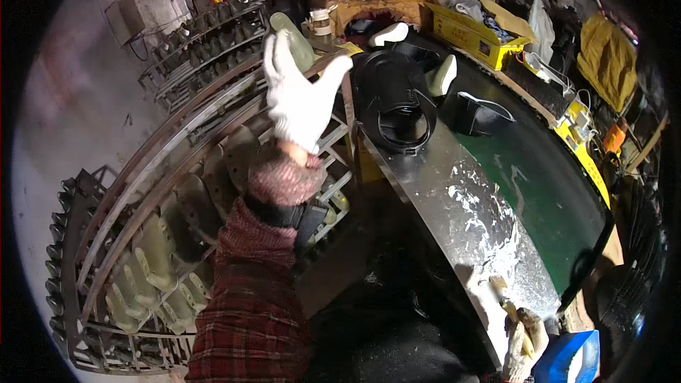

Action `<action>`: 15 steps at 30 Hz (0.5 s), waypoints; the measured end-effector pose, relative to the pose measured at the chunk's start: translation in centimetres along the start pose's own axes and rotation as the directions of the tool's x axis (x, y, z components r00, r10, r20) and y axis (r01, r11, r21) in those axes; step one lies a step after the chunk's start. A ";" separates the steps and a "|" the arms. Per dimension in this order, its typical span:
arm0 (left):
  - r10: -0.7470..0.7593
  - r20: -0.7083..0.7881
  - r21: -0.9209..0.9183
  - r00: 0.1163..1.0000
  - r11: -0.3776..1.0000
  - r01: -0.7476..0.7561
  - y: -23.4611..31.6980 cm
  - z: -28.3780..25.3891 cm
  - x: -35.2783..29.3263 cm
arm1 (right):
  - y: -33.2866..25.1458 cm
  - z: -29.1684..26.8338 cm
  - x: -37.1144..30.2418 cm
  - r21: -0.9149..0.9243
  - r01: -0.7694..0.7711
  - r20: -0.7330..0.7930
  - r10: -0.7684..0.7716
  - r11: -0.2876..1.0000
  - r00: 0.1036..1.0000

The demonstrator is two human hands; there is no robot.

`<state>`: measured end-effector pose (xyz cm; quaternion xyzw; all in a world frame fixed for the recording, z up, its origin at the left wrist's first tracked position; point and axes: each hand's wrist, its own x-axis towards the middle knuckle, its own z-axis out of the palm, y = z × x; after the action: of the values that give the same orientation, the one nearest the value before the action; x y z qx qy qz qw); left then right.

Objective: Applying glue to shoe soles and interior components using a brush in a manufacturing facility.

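My left hand (301,103), in a white knit glove, is raised over the rack with fingers stretched and thumb spread. Just behind its fingers stands a pale green shoe last (294,41); whether they touch I cannot tell. Low on the right, my gloved right hand (528,344) is closed around the handle of a brush (506,303). The bristles are at the metal tabletop (433,191), which is smeared with a white paste (496,248). Beside that hand is a blue container (571,358) with something white on it.
Several green lasts (152,262) hang on a metal rack (106,269) at left. Black curved pieces (397,99), a pale last (443,74) and a black shoe piece (481,112) lie along the table and green belt (528,198). A yellow box (472,34) stands behind.
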<state>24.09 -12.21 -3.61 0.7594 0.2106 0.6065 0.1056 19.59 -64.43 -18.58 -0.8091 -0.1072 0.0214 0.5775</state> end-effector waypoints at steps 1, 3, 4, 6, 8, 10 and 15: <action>-0.117 0.003 0.023 0.993 0.993 0.117 -0.3 0.4 0.9 | 0.1 -1.3 0.1 -0.017 0.005 -0.002 -0.005 1.000 1.000; -0.326 0.023 0.064 0.945 0.944 0.324 -2.1 1.7 4.3 | 0.4 -4.5 0.8 -0.155 -0.357 0.435 0.388 0.921 0.813; -0.464 0.077 0.067 0.883 0.886 0.459 -3.8 3.0 5.7 | -0.3 -4.2 0.7 -0.162 -0.351 0.428 0.386 0.922 0.817; -0.447 0.097 -0.059 0.889 0.889 0.453 -7.6 3.9 7.6 | -2.0 -2.7 -0.1 -0.216 -0.460 0.313 0.507 0.861 0.803; -0.399 0.201 -0.296 0.895 0.846 0.443 -10.4 5.3 8.2 | -2.6 -1.6 0.6 -0.381 -0.507 0.319 0.624 0.774 0.713; -0.468 0.263 -0.654 0.844 0.556 0.513 -10.6 4.5 7.5 | -0.9 -0.9 0.2 -0.372 -0.493 0.274 0.601 0.786 0.751; -0.150 0.355 -0.901 0.923 0.207 0.381 -8.3 0.2 3.1 | -3.0 -2.5 -1.8 -0.258 -0.306 0.165 0.354 0.916 0.921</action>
<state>23.25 -3.38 -4.39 0.5431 -0.0844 0.5047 0.6658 17.80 -66.18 -15.11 -0.8695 -0.0301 0.1911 0.4545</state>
